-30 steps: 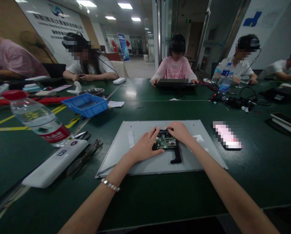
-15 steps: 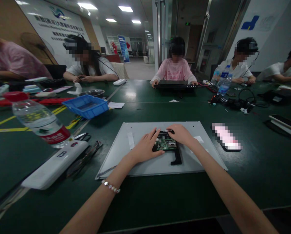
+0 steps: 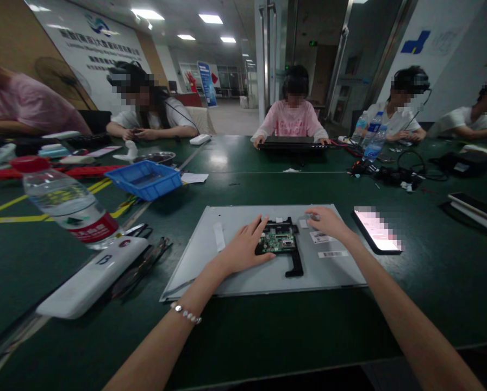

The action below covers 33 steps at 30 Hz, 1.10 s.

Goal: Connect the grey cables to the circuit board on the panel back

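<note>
Left hand spread over a circuit board, right hand apart above the panel

The left hand [image 3: 245, 241] lies with fingers spread and thumb stretched out across the left side of a green circuit board [image 3: 279, 241], clenched on nothing. The right hand [image 3: 328, 222] is over the panel to the board's right, fingers bent; whether it pinches something small or touches the surface cannot be told.

The board sits in a black plastic frame [image 3: 295, 265] near the middle of a flat grey metal panel [image 3: 247, 283]. The board's visible part is longer from left to right; the frame's arm points toward the wearer, its foot turned left. The panel's long axis also runs left to right. The board's left end is hidden under the left hand, so its full length is unclear, and the right forearm covers the panel's right edge in part. Print on the white barcode label [image 3: 332, 254] is too small to read.

Just right of the panel, a black smartphone [image 3: 368, 228] lies slantwise on the dark green table [image 3: 263, 336], its lit screen partly pixelated. To the left, a white oblong device [image 3: 91, 279] slants away from the wearer, beside folded spectacles [image 3: 139, 269] that are blurred.
</note>
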Tool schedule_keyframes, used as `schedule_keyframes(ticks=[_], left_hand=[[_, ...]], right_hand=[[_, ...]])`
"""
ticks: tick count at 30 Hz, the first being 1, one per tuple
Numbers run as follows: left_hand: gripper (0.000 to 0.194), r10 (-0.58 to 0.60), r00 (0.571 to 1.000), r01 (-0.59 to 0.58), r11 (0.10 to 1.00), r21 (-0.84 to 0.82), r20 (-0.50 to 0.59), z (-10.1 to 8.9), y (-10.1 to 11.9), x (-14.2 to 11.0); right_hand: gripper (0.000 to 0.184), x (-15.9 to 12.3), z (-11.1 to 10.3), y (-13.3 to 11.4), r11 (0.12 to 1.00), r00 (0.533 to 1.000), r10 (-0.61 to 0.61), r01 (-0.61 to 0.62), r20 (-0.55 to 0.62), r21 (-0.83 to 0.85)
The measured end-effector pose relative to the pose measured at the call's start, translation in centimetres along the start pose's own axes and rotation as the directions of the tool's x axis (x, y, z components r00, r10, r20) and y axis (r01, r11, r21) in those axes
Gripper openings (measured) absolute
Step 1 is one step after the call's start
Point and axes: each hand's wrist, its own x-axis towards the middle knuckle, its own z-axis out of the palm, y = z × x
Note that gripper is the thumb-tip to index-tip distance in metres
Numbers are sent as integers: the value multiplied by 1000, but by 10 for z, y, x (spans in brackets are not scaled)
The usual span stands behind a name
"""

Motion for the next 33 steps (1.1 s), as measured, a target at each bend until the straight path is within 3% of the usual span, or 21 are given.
schedule_keyframes(ticks=[4,9,13,15,17,20,24,28,33], left_hand=[[94,15,1000,-15,1000,15,-2,-1,1,0],[95,23,1000,-22,999,44,-2,0,0,1],[95,28,1000,-28,998,58,-10,1,0,1],[94,35,999,-33,996,85,-24,-1,2,2],[93,52,998,-47,991,125,-41,-3,7,2],[85,110,993,-101,980,172,-47,-9,21,2],[76,189,982,-185,968,171,-8,-12,45,1],[68,226,974,-227,964,136,19,-9,61,2],[61,236,971,-238,961,140,32,-7,62,3]], right_hand=[[31,-1,10,6,993,1000,-3,4,-11,121],[23,1,10,-7,996,1000,-1,0,12,84],[12,-4,2,-9,996,998,63,-63,-10,63],[10,-10,0,-11,982,993,118,-113,-20,150],[10,-17,0,-15,925,981,189,-188,29,330],[11,-30,5,-25,751,953,245,-302,177,587],[12,-44,13,-37,618,928,250,-372,276,692],[19,-47,18,-41,665,944,231,-329,234,671],[17,-46,23,-40,754,973,151,-227,174,617]])
